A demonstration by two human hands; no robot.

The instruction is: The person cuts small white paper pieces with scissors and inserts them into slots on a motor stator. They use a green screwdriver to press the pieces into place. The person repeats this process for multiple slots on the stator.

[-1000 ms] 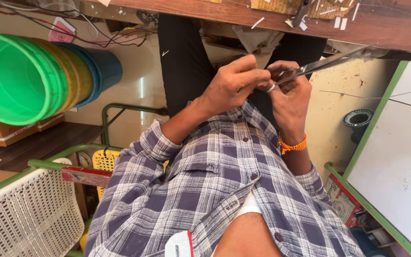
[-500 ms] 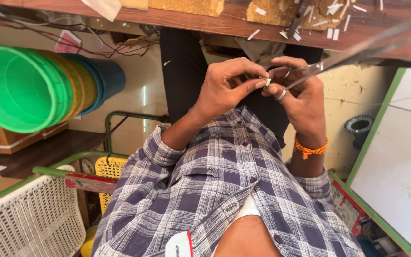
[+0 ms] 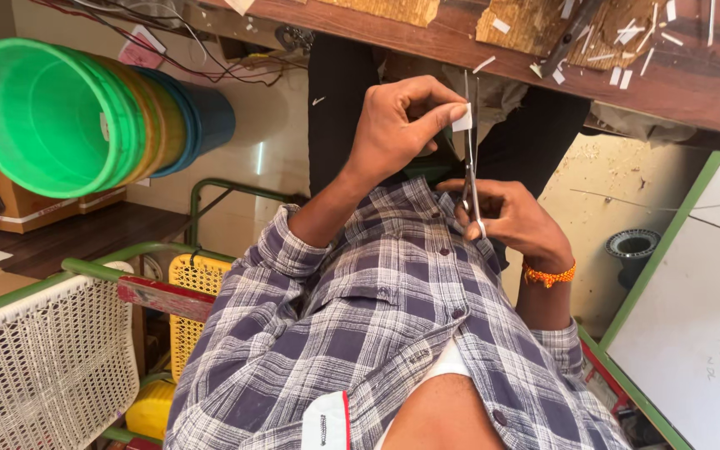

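A head-worn camera looks down a person's chest, over a blue and grey plaid shirt (image 3: pixel 377 333), to both bare hands raised in front of a wooden workbench (image 3: pixel 693 75).

The left hand (image 3: pixel 397 125) is closed in a pinch: thumb and forefinger hold a small white strip of paper (image 3: pixel 462 117) by its edge, just below the bench's front edge. The right hand (image 3: pixel 514 218) sits lower and to the right, with an orange thread band (image 3: pixel 550 275) at its wrist. Its fingers are curled around the handles of a pair of metal scissors (image 3: pixel 470 158), which point straight up. The thin blades run up beside the paper strip and touch or nearly touch it; whether they are parted around it cannot be told.

Small white offcuts (image 3: pixel 631 33) lie scattered on the bench top, next to a rough brown board (image 3: pixel 535 21).

To the left, a nested stack of plastic tubs (image 3: pixel 68 117) lies on its side, green outermost, then yellow and blue. Below them stand a white mesh basket (image 3: pixel 43 367) and a yellow perforated basket (image 3: pixel 197 283). A white panel with a green frame (image 3: pixel 693 333) fills the lower right.
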